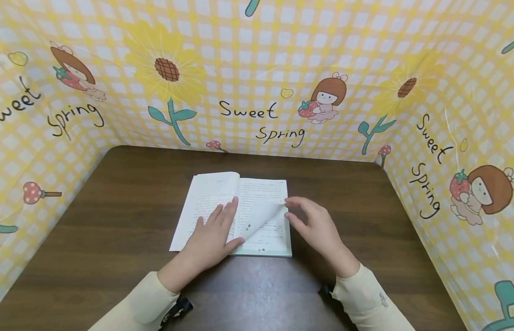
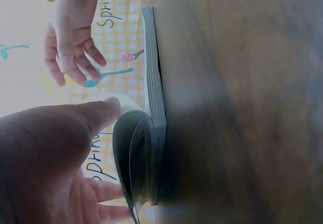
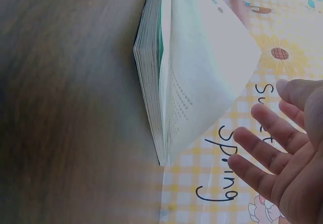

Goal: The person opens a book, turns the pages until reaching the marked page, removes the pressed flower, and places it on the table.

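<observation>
- Cream sleeves [image 1: 145, 303] are seen nearest, at the near edge of the dark brown wooden table [image 1: 95, 220]
- At the middle of the table, an open white paperback book with printed pages [image 1: 211, 193] is laid flat
- Its left page is pressed down by the left hand [image 1: 211, 236], fingers straight and spread, the thumb set under a lifted leaf
- That curled white leaf [image 1: 261, 216] is raised off the right page, its far corner met by the fingertips of the right hand [image 1: 314, 225]
- Whether the corner is pinched cannot be told; the right fingers are shown loosely extended in the wrist view
- A yellow checked "Sweet Spring" cloth screen [image 1: 257, 69] is stood around the far, left and right sides
</observation>
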The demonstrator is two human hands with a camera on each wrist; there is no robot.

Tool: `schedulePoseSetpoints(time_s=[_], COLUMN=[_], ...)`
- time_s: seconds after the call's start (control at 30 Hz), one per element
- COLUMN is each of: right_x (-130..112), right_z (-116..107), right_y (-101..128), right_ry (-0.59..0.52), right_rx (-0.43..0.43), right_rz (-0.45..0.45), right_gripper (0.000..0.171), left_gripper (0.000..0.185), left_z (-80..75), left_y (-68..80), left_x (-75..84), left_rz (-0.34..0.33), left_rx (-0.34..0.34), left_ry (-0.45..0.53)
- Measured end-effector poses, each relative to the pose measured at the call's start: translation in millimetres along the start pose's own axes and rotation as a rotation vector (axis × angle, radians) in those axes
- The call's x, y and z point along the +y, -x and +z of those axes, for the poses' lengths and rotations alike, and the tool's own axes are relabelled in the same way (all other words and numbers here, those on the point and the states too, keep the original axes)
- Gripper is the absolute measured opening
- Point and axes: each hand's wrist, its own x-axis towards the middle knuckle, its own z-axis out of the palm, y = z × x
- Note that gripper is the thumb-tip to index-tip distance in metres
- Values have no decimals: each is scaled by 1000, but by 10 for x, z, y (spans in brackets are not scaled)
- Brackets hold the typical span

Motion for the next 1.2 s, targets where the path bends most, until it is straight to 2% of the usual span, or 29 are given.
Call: schedulePoseSetpoints(time_s=[0.07, 0.23, 0.43, 0.63, 0.8, 0.97, 1.2], right_x=[8, 39, 62, 62, 52, 49, 61], right_z=[3, 19, 36, 32, 32, 46, 70], right_y=[-5, -9, -7, 4, 6, 15, 22], right_ry=[4, 28, 37, 42, 43, 50, 52], right_rx=[5, 10, -12, -37, -63, -80, -89], right_rz=[13, 48, 65, 89, 99, 97, 87], right_gripper=[30, 26, 26, 25, 25, 25, 25], left_gripper=[110, 117, 110, 84, 68, 66, 65], left_z=[-6, -18, -20, -15, -19, -28, -49], left_y=[-2, -8, -16, -25, -20, -18, -20], left_x=[-3, -16, -32, -45, -55, -62, -73], left_rz=[12, 67, 96, 156, 218, 257, 264], left_rx=[51, 171, 209, 174, 119, 57, 31], left_ry=[19, -11, -87, -172, -183, -193, -205])
